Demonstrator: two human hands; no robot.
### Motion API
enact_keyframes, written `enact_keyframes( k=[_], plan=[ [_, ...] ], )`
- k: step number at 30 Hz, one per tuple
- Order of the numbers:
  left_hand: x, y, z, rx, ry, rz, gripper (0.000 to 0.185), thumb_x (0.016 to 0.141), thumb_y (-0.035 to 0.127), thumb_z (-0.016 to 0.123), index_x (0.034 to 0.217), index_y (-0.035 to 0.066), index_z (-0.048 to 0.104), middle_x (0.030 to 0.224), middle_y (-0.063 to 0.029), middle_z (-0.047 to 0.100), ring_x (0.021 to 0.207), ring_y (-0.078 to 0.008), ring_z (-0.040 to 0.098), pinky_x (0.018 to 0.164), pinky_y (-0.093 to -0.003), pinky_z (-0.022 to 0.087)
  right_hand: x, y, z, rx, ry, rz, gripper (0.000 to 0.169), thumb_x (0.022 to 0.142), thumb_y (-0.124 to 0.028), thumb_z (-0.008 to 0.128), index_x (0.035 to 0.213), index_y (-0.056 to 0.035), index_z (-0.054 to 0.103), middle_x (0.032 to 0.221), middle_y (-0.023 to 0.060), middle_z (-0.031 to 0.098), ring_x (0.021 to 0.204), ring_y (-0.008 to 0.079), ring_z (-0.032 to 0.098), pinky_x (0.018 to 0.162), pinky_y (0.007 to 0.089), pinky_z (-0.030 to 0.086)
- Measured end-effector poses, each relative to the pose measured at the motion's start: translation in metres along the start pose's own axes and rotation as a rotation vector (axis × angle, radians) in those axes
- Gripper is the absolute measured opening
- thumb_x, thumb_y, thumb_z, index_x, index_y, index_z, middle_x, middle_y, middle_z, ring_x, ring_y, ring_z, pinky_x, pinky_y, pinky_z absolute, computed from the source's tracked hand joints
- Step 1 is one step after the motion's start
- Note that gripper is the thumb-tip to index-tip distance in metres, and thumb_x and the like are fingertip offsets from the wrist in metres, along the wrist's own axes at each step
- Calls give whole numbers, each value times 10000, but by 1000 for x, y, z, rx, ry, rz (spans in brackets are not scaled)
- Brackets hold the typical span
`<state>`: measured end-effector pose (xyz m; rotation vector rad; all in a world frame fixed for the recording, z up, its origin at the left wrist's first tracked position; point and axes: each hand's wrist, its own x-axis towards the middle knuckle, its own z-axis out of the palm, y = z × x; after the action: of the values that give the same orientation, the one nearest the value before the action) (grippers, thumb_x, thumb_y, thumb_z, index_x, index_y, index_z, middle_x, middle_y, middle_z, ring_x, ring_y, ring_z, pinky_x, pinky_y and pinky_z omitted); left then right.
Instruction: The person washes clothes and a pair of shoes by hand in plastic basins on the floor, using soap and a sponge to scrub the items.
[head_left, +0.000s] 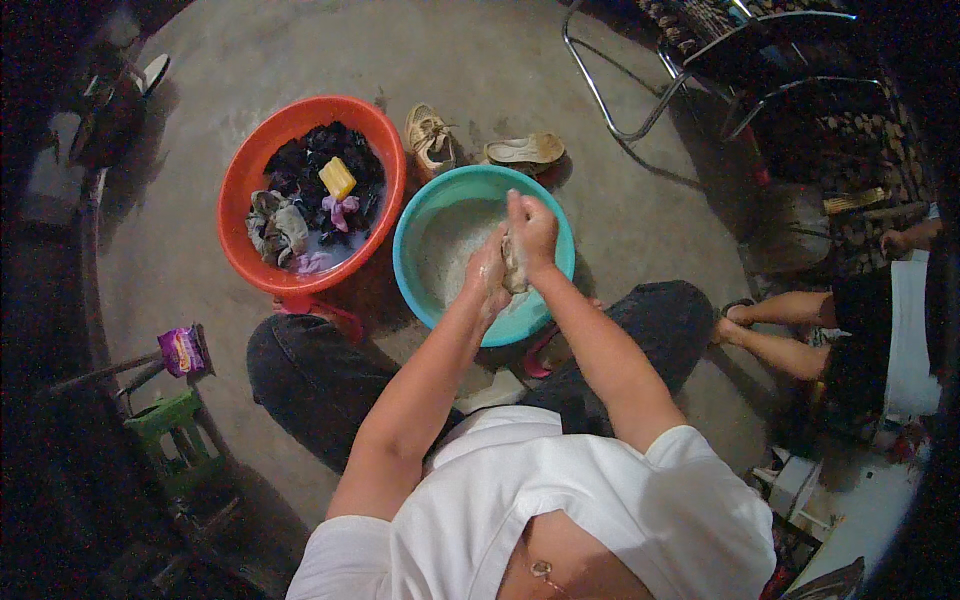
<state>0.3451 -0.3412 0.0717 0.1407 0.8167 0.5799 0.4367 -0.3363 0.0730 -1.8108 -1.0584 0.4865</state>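
Observation:
My left hand (489, 262) and my right hand (534, 231) are pressed together over a teal plastic basin (405, 259) of cloudy water. Between them is a wet, light-coloured cloth (514, 266), mostly hidden by the fingers. Left of that basin, a red-orange plastic basin (232, 217) contains dark wet clothes (300, 161), a grey-green cloth (276, 225), a small purple cloth (340, 212) and some soapy water. A yellow bar of soap (337, 178) rests on the dark clothes.
A beige lace-up shoe (430, 139) and another shoe (525, 150) lie beyond the basins. A metal-framed chair (637, 135) stands at the upper right. Another person's legs (784, 330) are at the right. A purple packet (182, 351) and a green plastic stool (169, 427) are at the left.

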Motion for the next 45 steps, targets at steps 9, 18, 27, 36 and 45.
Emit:
enact_keyframes(
  k=[9,18,27,36,45],
  plan=[
    [-12,33,8,-352,-247,-119,459,850,473,540,1071,72,564,1015,-114,623,934,-286,603,867,-470,472,1,62,-14,532,-417,627,602,929,-573,304,1014,-70,625,919,56,643,822,185,606,772,363,477],
    [2,43,-18,-451,-208,-60,539,884,468,492,1172,13,485,1149,-183,549,1098,-377,518,976,-523,387,6,60,-21,1158,-380,690,229,884,-186,582,1089,-91,545,1020,33,583,944,197,580,812,360,497],
    [26,47,-52,-376,-23,87,551,893,466,492,1224,26,465,1220,-167,537,1089,-362,541,967,-513,414,25,-8,-61,1080,-231,475,244,829,-101,643,1047,-97,535,969,37,591,826,142,592,710,292,512],
    [-4,45,-12,815,184,586,298,864,281,589,943,1,654,910,-100,653,811,-197,620,725,-290,479,18,-25,-69,1082,-515,494,330,830,-174,641,1117,-56,528,1018,61,599,905,167,583,728,306,511],
    [-16,44,0,803,-216,688,423,789,94,534,1208,40,526,1126,-89,571,987,-150,557,816,-290,455,18,-15,-48,1307,-424,558,340,860,-138,596,1149,24,518,1061,127,581,1030,226,558,841,352,516]
  ],
)
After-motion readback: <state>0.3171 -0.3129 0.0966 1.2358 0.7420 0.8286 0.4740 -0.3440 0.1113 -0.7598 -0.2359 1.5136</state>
